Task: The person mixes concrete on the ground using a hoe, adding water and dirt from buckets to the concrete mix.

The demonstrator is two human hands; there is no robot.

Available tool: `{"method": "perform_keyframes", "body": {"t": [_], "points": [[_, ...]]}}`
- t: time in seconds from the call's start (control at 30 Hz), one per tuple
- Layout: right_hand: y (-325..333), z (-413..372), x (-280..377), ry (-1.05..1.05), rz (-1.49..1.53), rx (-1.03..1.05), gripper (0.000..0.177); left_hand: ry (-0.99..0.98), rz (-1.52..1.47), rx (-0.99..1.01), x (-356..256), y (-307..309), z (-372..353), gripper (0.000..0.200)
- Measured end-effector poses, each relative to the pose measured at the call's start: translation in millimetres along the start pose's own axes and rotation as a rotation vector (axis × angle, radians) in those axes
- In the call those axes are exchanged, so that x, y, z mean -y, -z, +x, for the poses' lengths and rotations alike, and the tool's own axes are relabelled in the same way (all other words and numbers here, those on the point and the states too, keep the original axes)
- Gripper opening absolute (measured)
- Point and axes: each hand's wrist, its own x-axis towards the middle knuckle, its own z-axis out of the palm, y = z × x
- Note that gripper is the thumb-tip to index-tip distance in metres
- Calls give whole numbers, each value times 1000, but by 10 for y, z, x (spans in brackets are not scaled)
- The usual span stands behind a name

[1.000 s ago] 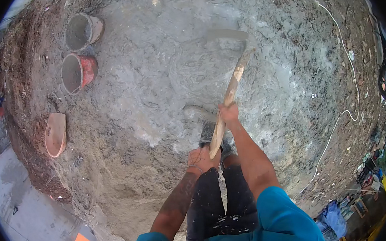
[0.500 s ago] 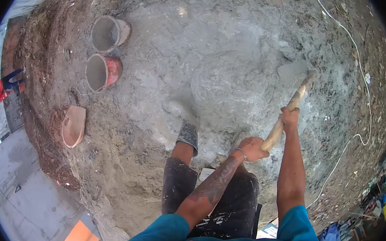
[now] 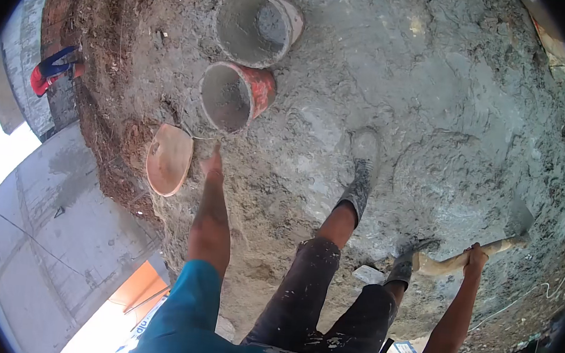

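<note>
My left hand [image 3: 212, 162] reaches out with its fingers apart, a fingertip at the thin handle of the red bucket [image 3: 263, 93]. Whether it touches the handle is too small to tell. The bucket lies tilted, its mouth toward the left, with grey residue inside. Over on the right, my right hand [image 3: 475, 258] is closed around the wooden handle of a hoe [image 3: 446, 265]. The grey hoe blade [image 3: 519, 217] rests on wet grey mortar [image 3: 439, 76]. Close to my left hand lies a shallow tan container [image 3: 169, 161].
A larger grey bucket [image 3: 252, 29] lies tilted beyond the red one. My boots [image 3: 361, 180] stand in the mortar and at its near edge. A person in red [image 3: 42, 80] is at the far left, near a concrete slab [image 3: 41, 243]. A white cable [image 3: 548, 292] runs along the right.
My left hand has let go of the hoe and moved left to the red bucket. My right hand keeps hold of the hoe, now lying lower. The view has swung left.
</note>
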Motion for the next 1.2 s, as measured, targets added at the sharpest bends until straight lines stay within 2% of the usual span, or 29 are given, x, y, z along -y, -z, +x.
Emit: {"method": "perform_keyframes", "body": {"t": [0.03, 0.07, 0.1, 0.13, 0.2, 0.27, 0.3, 0.33, 0.37, 0.4, 0.43, 0.47, 0.5, 0.57, 0.6, 0.63, 0.67, 0.7, 0.73, 0.77, 0.8, 0.83, 0.87, 0.93, 1.03, 1.07, 1.13, 1.2], "points": [[-55, -30, 56, 4, -39, 8, 32, -54, -288, 18, 592, -206, 1241, 80], [-266, -209, 152, 43, -12, -196, 34, 117, -449, 283, 199, -17, 1341, 74], [-201, 95, 1, 27, -133, -224, 45, 192, -573, 303, -439, 166, 875, 62], [-392, -299, 232, 13, -111, -274, 44, 204, -570, 332, -406, 47, 1113, 59], [-242, -136, 122, -50, -138, -200, 35, 235, -560, 355, -269, -205, 1679, 56], [-111, -72, 202, -86, -191, -164, 29, 112, -308, 146, 66, -371, 2123, 63], [-97, -96, 256, -120, -236, -135, 27, 101, 28, -147, 77, -235, 1976, 77], [37, 257, 111, -152, -195, -138, 18, 191, 230, -420, 0, -163, 1854, 88], [271, 597, -15, -191, -170, 3, 19, 281, 110, -318, -159, -69, 1632, 99], [313, 497, 63, -189, -197, 38, 19, 152, -64, -115, 231, -230, 2095, 108], [493, 628, 2, -175, -199, 68, 19, 308, -300, 99, 219, -307, 2130, 110], [491, 511, 98, -184, -202, 51, 19, 391, -301, 201, -61, -272, 1816, 101], [521, 417, 177, -187, -212, 30, 19, 410, -288, 193, 96, -395, 1976, 101], [643, 354, 283, -162, -245, 68, 19, 185, -557, -7, 495, -723, 2322, 54], [751, 415, 340, -136, -251, 120, 19, 145, -539, -89, 514, -633, 2124, 56], [818, 517, 377, -140, -260, 137, 19, 87, -526, -173, 254, -517, 1795, 59], [841, 655, 426, -155, -243, 123, 18, -14, -904, 18, -75, -324, 1213, 35], [870, 715, 447, -173, -225, 102, 18, -177, -974, 276, -187, -172, 950, 27], [878, 747, 492, -160, -310, 179, 20, -183, -960, 321, -234, -108, 706, 27], [883, 809, 463, -173, -271, 228, 20, -189, -953, 388, -308, -82, 445, 26], [891, 930, 425, -196, -378, 177, 18, -191, -909, 322, -447, 65, 141, 26], [920, 960, 349, -163, -331, 185, 18, -182, -901, 315, -387, 162, 49, 26], [695, 510, 508, -151, -288, 150, 16, -179, -864, 261, -606, 287, -373, 25], [736, 530, 485, -100, -371, 78, 16, -266, -828, 342, -721, 430, -769, 23], [828, 591, 516, -35, -563, 27, 17, -302, -841, 467, -1200, 612, -1497, 23], [857, 609, 495, -43, -545, 31, 17, -321, -837, 473, -1308, 681, -1606, 23], [931, 633, 527, -21, -614, -20, 17, -269, -787, 697, -1524, 692, -1806, 25], [991, 552, 591, 2, -563, -8, 18, -304, -715, 712, -1650, 639, -2137, 26]]}}
